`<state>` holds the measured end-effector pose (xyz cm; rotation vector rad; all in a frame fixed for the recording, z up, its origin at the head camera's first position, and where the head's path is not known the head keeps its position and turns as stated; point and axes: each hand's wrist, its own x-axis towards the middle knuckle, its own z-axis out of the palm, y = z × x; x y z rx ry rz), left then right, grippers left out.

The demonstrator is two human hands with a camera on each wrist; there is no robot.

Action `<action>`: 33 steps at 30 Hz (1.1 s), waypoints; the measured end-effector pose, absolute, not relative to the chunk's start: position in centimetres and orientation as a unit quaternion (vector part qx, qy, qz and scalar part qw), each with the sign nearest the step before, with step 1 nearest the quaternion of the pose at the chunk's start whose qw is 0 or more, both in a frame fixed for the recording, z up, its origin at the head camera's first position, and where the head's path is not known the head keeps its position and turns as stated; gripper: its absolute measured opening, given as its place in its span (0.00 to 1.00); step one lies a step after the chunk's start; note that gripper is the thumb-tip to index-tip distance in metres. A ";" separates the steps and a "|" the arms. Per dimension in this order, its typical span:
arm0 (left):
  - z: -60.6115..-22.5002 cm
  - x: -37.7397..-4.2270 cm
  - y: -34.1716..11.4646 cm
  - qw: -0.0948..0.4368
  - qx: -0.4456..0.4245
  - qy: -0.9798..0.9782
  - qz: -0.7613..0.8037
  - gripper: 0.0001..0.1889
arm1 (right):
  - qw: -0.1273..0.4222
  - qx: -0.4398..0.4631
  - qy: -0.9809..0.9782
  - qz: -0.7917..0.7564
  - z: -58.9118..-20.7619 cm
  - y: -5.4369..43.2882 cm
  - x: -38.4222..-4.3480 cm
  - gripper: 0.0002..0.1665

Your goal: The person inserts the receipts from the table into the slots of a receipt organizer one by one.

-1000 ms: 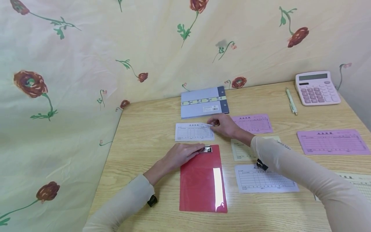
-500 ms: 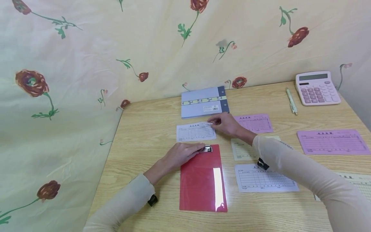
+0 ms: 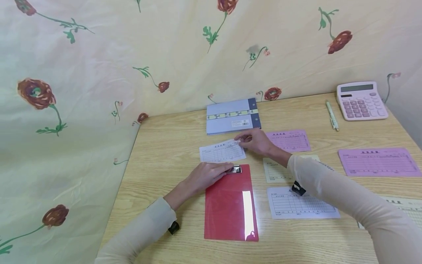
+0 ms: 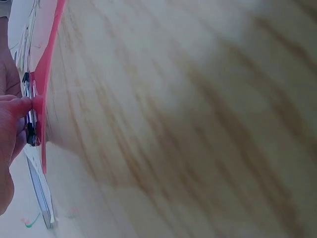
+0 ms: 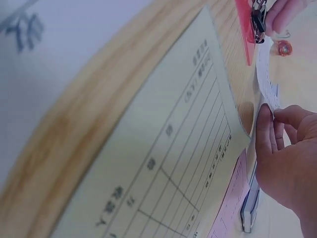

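A red clipboard (image 3: 227, 205) lies on the wooden table, its metal clip (image 3: 236, 169) at the far end. My left hand (image 3: 207, 176) grips this clip with fingertips and thumb, also visible at the edge of the left wrist view. Just beyond the clipboard is a white printed form (image 3: 219, 152), tilted with its right end raised. My right hand (image 3: 258, 142) pinches the form's upper right corner between thumb and fingers. In the right wrist view, the pinched paper (image 5: 265, 74) bends and stretches toward the clip. The left hand hides part of the form's near edge in the head view.
A blue-grey binder (image 3: 227, 123) lies at the back. Under and beside my right arm are a purple form (image 3: 290, 141), a cream form (image 3: 275, 170) and a white form (image 3: 287, 203). Further right are another purple form (image 3: 379, 163), a pen (image 3: 332, 115) and a calculator (image 3: 361, 101).
The white form in my right hand has shifted a little and turned, its left end now lower and nearer the clip. My left hand and the clipboard stay put.
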<state>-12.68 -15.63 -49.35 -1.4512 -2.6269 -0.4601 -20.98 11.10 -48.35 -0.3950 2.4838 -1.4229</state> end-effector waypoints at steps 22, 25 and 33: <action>-49.4 -12.5 -15.5 0.068 -0.478 -0.862 -0.153 0.21 | 0.201 -0.104 0.812 -0.537 -48.1 11.1 -20.6 0.20; -49.6 -12.5 -15.5 0.067 -0.472 -0.863 -0.165 0.21 | 0.198 -0.095 0.814 -0.537 -47.9 11.2 -20.7 0.20; -50.5 -12.7 -15.7 0.050 -0.443 -0.856 -0.263 0.21 | 0.172 -0.068 0.804 -0.565 -47.2 11.4 -20.9 0.17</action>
